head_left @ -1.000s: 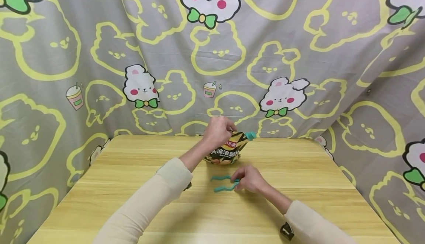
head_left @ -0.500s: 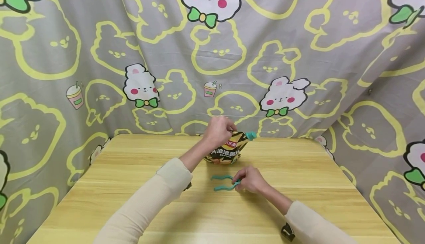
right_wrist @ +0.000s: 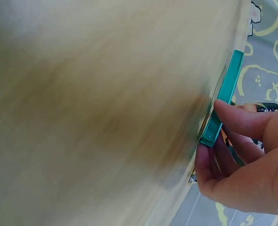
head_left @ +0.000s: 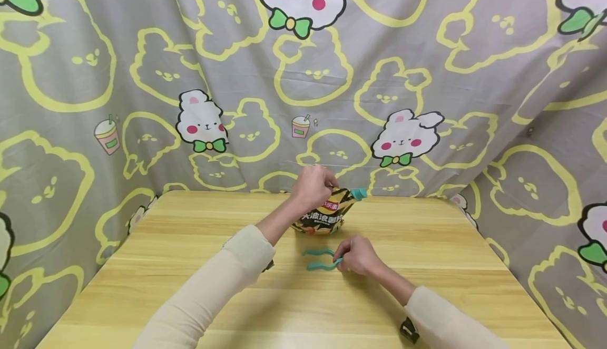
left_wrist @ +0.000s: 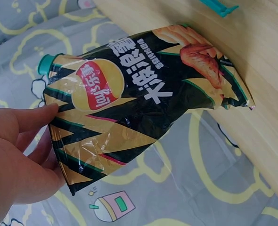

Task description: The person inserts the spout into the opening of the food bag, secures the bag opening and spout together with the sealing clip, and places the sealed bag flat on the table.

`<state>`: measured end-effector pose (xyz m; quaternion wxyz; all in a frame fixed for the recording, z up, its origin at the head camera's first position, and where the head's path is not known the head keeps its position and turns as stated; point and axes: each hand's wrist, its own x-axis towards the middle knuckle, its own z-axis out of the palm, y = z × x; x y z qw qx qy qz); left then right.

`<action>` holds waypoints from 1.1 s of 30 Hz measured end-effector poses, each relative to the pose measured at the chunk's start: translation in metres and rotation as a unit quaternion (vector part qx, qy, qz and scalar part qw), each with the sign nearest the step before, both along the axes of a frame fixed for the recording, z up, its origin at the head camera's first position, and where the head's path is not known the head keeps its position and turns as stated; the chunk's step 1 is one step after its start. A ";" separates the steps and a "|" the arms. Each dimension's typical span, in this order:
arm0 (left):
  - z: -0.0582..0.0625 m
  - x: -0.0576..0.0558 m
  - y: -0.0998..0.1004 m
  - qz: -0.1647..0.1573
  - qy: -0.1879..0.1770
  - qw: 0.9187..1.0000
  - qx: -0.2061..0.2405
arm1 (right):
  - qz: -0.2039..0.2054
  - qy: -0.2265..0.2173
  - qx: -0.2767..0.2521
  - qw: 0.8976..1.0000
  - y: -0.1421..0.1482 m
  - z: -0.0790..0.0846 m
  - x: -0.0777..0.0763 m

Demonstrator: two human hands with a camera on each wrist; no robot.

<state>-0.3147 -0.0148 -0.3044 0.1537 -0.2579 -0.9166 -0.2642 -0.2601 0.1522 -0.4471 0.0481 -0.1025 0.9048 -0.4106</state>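
A black and gold bag of potato chips (head_left: 327, 217) stands upright near the table's back edge. My left hand (head_left: 310, 185) pinches its top edge between thumb and fingers, as the left wrist view also shows. At the bag's top corner sits a teal spout-like piece (left_wrist: 47, 64). In front of the bag, my right hand (head_left: 358, 255) pinches the joined end of teal tongs (head_left: 322, 267). Their two wavy arms point left, apart from each other and low over the table. The right wrist view shows the tongs (right_wrist: 226, 89) edge-on, with part of the bag behind the fingers.
The light wooden table (head_left: 189, 243) spreads out on all sides of the hands. A grey curtain (head_left: 246, 75) with yellow and white cartoon figures hangs behind and at both sides. Small dark devices, one (head_left: 409, 330) under the right cuff, sit at the wrists.
The tongs' arms have drawn slightly closer together and the tongs have shifted a touch. My left hand and the bag stay in place.
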 end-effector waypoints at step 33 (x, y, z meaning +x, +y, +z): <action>0.002 0.000 -0.001 0.000 -0.014 1.000 -0.002 | -0.052 0.038 0.040 0.997 0.036 0.046 -0.015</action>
